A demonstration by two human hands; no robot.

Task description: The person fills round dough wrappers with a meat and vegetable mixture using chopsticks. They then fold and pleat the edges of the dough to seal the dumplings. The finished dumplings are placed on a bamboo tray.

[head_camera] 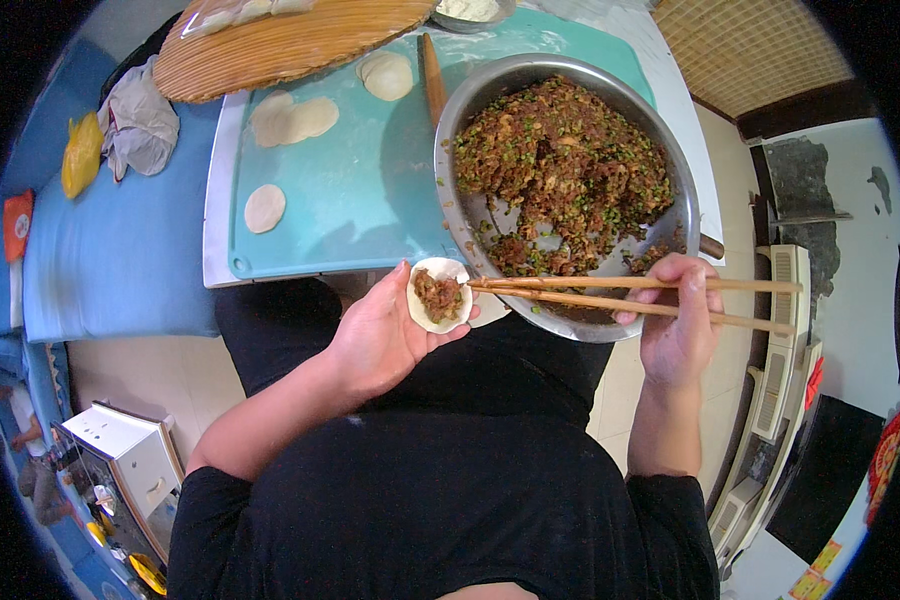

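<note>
A round dough wrapper (420,319) lies in my left hand (386,326), held in front of the table's edge. On it sits a lump of minced filling (440,294). My right hand (679,315) grips a pair of wooden chopsticks (570,283), whose tips reach the wrapper's right edge. Beneath the chopsticks stands a large steel bowl (686,202) of meat filling with chopped greens (562,165). Its bottom shows bare in places near me. Several flat wrappers lie on the teal mat (330,202): a single one (265,208), an overlapping group (292,120) and a stack (387,75).
A wooden rolling pin (432,79) runs under or behind the bowl. At the back left, a ridged round tray (292,52) overhangs the mat and carries pale dough pieces. A bowl of flour (469,9) stands behind. Bags (139,120) lie on a blue-covered surface (120,247) at left.
</note>
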